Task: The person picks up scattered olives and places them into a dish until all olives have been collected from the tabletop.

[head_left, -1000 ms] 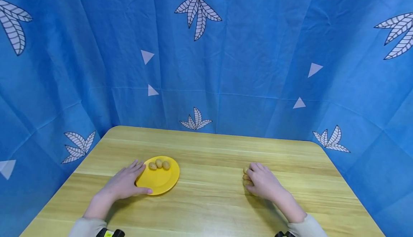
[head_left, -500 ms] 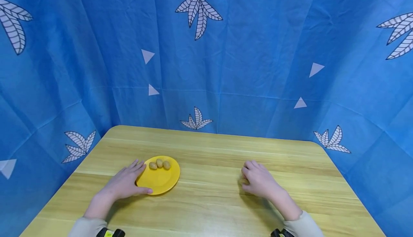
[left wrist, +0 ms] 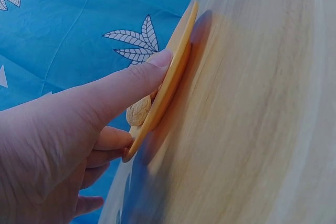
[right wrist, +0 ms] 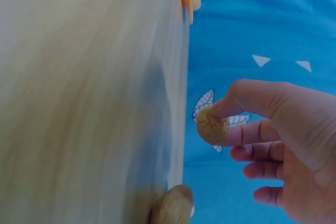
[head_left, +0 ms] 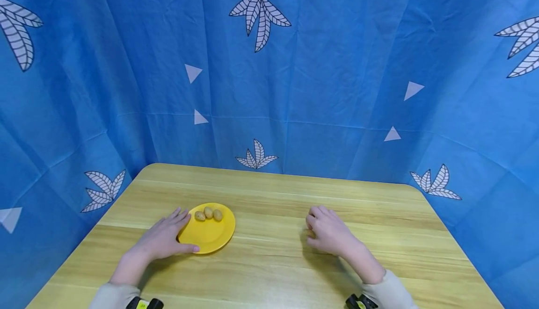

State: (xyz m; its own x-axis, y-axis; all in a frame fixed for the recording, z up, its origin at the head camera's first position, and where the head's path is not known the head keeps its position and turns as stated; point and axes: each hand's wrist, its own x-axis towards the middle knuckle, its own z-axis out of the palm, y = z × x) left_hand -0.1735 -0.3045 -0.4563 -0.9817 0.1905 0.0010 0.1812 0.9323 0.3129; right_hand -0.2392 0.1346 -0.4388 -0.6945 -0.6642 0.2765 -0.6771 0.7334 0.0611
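My right hand [head_left: 330, 232] pinches a walnut [right wrist: 212, 127] between thumb and forefinger, with the other fingers loosely bent; in the right wrist view it is raised off the table. Another walnut [right wrist: 173, 206] sits on the table at the bottom of that view. From the head view the hand mostly covers these. My left hand [head_left: 164, 236] rests at the left rim of a yellow plate [head_left: 214, 239], thumb and fingers spread and fairly straight along its edge. On the plate's far half lie 3 walnuts [head_left: 208, 212] close together; one walnut [left wrist: 138, 112] shows behind the thumb in the left wrist view.
The light wood table [head_left: 269, 271] has rounded far corners. A blue curtain [head_left: 328, 80] with leaf prints hangs behind it and along both sides. Each wrist wears a black camera mount [head_left: 361, 301].
My right hand has lifted a walnut and moved left, toward the plate. The left hand, the plate and its walnuts have stayed in place.
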